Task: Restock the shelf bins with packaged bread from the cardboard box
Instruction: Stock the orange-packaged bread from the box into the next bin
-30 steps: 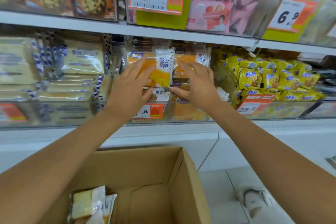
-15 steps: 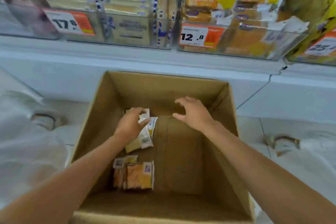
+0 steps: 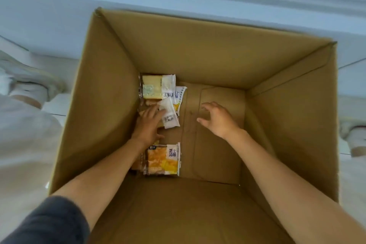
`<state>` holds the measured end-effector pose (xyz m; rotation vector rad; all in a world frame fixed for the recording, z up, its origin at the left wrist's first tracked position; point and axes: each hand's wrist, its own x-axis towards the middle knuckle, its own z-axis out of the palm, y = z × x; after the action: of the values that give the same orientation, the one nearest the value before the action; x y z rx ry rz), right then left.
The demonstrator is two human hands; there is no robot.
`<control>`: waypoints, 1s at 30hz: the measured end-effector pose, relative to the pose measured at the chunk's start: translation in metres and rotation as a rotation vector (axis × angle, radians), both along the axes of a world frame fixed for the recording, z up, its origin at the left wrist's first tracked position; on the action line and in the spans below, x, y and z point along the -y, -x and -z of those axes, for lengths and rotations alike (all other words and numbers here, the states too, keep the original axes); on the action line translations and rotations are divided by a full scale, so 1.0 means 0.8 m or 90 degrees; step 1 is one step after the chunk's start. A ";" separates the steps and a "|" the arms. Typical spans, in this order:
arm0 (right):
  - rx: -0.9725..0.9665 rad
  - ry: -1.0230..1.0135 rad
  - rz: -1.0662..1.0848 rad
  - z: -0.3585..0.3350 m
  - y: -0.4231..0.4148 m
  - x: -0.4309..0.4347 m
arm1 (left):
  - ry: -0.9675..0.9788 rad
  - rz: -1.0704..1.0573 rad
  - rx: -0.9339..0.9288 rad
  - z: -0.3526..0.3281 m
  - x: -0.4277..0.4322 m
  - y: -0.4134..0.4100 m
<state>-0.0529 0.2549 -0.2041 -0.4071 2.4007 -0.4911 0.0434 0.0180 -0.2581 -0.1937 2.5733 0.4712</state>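
Cardboard box [image 3: 111, 89] open-topped, four walls upright; right half of the floor bare, packets crowd the left wall. Pale bread packet [image 3: 154, 87] at the far left; orange bread packet [image 3: 164, 159] nearer the front wall; crumpled packet [image 3: 170, 120] between them. Left hand [image 3: 147, 125] lies on the crumpled packet, fingers along it; whether it grips cannot be told. Right hand [image 3: 218, 120] spread, holding nothing, above the bare floor, just right of that packet.

Obscured: middle bread packet [image 3: 170, 120] lies partly under left hand [image 3: 147, 127]; grip not discernible. Its print is unreadable. Near wall of cardboard box [image 3: 111, 77] cut off at bottom edge.
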 end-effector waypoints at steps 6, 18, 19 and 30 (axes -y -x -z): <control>0.021 0.012 -0.006 -0.006 -0.015 -0.003 | -0.028 -0.003 -0.076 0.005 0.007 0.002; 0.300 0.303 0.222 -0.102 -0.014 0.019 | -0.787 -0.459 0.410 -0.186 -0.023 0.028; 0.314 0.314 0.237 -0.110 -0.016 0.016 | -0.821 -0.480 0.427 -0.192 -0.016 0.024; 0.370 0.464 0.395 -0.117 -0.030 0.011 | -0.744 -0.578 0.196 -0.193 -0.032 0.014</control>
<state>-0.0292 0.2460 -0.1108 0.1959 1.6741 -1.5370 0.0319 0.0437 -0.1034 -0.8843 1.4250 1.9388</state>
